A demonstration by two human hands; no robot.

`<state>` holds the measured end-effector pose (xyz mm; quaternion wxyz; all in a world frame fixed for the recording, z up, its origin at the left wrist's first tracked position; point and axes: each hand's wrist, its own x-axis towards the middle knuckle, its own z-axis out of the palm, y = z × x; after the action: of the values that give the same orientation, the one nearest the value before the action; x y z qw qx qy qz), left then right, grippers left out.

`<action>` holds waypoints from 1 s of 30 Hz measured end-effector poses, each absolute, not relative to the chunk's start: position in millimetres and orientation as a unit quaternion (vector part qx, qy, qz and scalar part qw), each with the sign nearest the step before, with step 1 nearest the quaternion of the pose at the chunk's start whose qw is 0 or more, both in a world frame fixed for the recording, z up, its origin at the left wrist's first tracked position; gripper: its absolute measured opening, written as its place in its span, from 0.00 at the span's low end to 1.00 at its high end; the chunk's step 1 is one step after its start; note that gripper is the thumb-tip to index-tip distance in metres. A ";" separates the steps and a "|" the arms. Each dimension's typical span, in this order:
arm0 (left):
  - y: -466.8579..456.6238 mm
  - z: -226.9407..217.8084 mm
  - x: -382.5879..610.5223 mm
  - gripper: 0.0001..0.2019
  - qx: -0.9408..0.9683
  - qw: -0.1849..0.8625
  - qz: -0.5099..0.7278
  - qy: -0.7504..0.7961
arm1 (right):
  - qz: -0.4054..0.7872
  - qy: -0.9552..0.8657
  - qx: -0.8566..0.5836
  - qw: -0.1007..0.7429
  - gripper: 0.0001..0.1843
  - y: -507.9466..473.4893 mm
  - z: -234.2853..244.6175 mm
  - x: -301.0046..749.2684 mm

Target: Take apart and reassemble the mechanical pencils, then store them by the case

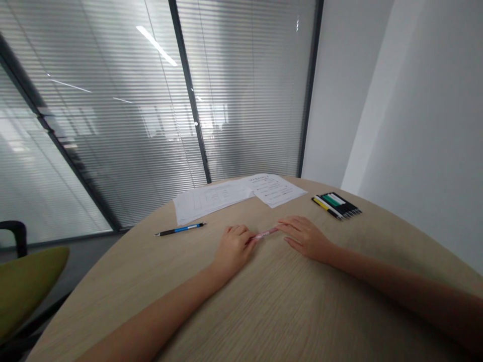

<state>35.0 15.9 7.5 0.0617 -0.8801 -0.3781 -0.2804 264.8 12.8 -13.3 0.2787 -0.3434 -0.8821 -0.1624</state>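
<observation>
- Our left hand (233, 247) and right hand (305, 235) each pinch one end of one slim pink plastic pen (265, 233) on the pale wooden worktop (287, 311).
- One blue-barrelled pen (180, 230) lies well apart to the left.
- Two white printed paper sheets (237, 195) lie beyond.
- About five pens in a row (336, 205) sit to the right.

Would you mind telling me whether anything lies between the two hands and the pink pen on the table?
Nothing visible does. The left hand and the right hand each touch an end of the pink pen; the blue pen and the papers lie apart.
</observation>
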 end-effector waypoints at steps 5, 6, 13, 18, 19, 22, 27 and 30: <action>1.1 7.7 50.6 0.13 -0.820 -0.144 -0.321 -0.452 | -0.309 -0.893 -0.241 0.220 0.18 -1.1 -4.8 257.1; -3.0 8.0 53.8 0.12 -0.814 -0.171 -0.317 -0.455 | -0.337 -0.894 -0.211 0.208 0.18 -4.6 -3.0 255.2; -17.5 9.1 64.3 0.12 -0.801 -0.260 -0.297 -0.449 | -0.385 -0.885 -0.157 0.211 0.15 -16.3 4.3 249.8; -9.6 13.2 56.4 0.13 -0.806 -0.291 -0.298 -0.420 | -0.353 -0.890 -0.166 0.238 0.15 -14.5 2.3 249.6; -6.5 14.4 53.0 0.15 -0.809 -0.286 -0.300 -0.417 | -0.348 -0.889 -0.172 0.243 0.15 -13.7 1.3 249.8; 4.7 16.1 41.0 0.19 -0.826 -0.216 -0.310 -0.419 | -0.342 -0.882 -0.207 0.248 0.16 -10.6 -1.5 251.6; 18.3 9.4 27.8 0.14 -0.863 -0.025 -0.278 -0.422 | -0.315 -0.877 -0.234 0.279 0.19 -4.9 -4.8 257.0; 18.4 4.0 27.6 0.14 -0.868 0.022 -0.248 -0.429 | -0.267 -0.878 -0.249 0.310 0.22 0.9 -7.9 257.9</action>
<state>27.6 18.4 4.0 0.0219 -0.8682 -0.4294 -0.2475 257.9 0.9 -7.9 0.3096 -0.2487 -0.8780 -0.2673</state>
